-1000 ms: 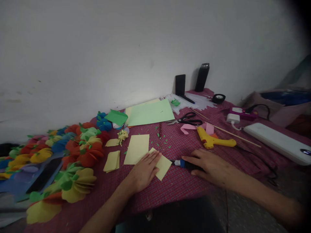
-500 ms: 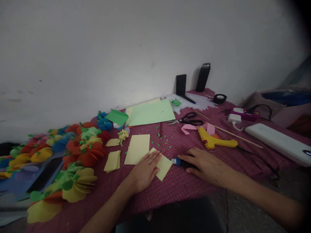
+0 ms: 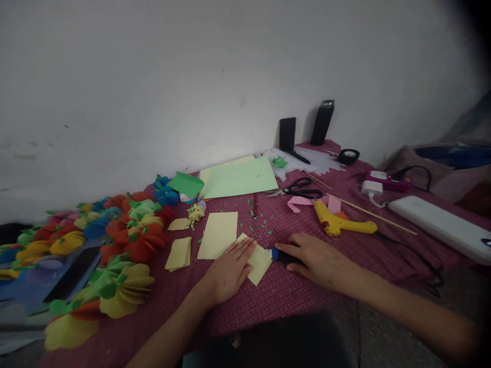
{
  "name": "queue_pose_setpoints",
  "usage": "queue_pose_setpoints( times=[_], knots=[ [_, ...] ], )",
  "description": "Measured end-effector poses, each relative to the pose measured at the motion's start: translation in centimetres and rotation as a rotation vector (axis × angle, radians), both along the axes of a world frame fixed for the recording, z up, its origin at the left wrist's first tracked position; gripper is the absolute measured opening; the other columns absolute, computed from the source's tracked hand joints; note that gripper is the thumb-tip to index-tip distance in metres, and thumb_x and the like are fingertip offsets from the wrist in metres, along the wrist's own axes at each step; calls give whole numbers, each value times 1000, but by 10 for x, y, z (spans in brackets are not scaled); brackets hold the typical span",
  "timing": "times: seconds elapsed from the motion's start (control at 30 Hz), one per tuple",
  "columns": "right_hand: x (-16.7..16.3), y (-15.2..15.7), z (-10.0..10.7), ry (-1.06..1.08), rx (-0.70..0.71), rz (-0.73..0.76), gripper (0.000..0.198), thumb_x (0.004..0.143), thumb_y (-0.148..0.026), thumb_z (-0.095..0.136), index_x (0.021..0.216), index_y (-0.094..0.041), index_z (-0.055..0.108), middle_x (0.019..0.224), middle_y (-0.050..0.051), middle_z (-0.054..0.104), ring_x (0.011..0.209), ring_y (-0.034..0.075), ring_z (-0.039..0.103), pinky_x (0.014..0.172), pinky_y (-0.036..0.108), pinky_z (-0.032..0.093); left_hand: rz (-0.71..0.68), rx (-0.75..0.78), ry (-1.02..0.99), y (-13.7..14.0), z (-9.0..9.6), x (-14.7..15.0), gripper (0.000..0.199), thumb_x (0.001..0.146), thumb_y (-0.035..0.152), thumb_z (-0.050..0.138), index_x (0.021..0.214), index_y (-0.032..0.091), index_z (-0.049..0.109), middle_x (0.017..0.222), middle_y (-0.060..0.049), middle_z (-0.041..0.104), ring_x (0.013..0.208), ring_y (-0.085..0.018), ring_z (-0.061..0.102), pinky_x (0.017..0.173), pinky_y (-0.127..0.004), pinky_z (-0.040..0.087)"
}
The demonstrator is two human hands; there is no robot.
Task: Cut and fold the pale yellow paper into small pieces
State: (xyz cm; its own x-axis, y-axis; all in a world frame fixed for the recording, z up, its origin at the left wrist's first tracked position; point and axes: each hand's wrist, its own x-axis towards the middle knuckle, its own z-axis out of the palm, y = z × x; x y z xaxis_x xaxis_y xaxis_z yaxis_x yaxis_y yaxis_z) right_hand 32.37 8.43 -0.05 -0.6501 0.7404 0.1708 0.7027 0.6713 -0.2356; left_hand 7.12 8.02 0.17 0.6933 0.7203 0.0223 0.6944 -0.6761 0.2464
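Observation:
My left hand (image 3: 232, 268) lies flat, fingers stretched out, pressing on a small pale yellow paper piece (image 3: 261, 266). Under its fingertips it also reaches the lower edge of a larger pale yellow sheet (image 3: 218, 232). My right hand (image 3: 320, 260) is closed round a black and blue tool (image 3: 282, 255) that looks like a small stapler. The tool's blue end meets the right corner of the small paper piece, and most of its body is hidden by my fingers. To the left lies a small stack of yellow paper (image 3: 178, 254).
Colourful paper flowers (image 3: 130, 245) crowd the left side. Behind are green sheets (image 3: 241, 179), black scissors (image 3: 301, 189) and green scraps. A yellow glue gun (image 3: 339, 220) with its cord, a wooden stick (image 3: 372, 209) and a white power bank-like box (image 3: 437, 225) lie to the right.
My right hand has edged slightly left, bringing the tool onto the corner of the small paper; its silvery tip no longer shows clearly. My left hand stays put.

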Motion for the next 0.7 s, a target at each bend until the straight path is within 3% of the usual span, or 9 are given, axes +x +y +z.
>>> queue_pose_setpoints(
  times=[0.43, 0.57, 0.7],
  knots=[
    [7, 1, 3, 0, 1, -21, 41, 77, -28, 49, 118, -25, 43, 90, 6, 49, 83, 19, 48, 75, 35, 39, 53, 46, -45, -2, 4, 0, 47, 85, 28, 32, 129, 19, 21, 135, -4, 25, 125, -15, 15, 103, -36, 19],
    [7, 1, 3, -2, -4, -16, 41, 77, -28, 49, 118, -25, 43, 89, 6, 49, 83, 19, 48, 74, 34, 39, 148, 129, -30, 1, -5, -1, 41, 86, 24, 26, 127, 16, 28, 133, -6, 30, 123, -14, 21, 102, -33, 23],
    [9, 0, 3, 1, 10, -18, 41, 77, -28, 49, 118, -25, 43, 88, 6, 49, 81, 18, 48, 72, 33, 39, 141, 175, 46, 5, -16, -1, 41, 85, 19, 26, 125, 13, 31, 132, -9, 32, 122, -15, 24, 100, -32, 26]
  ],
)
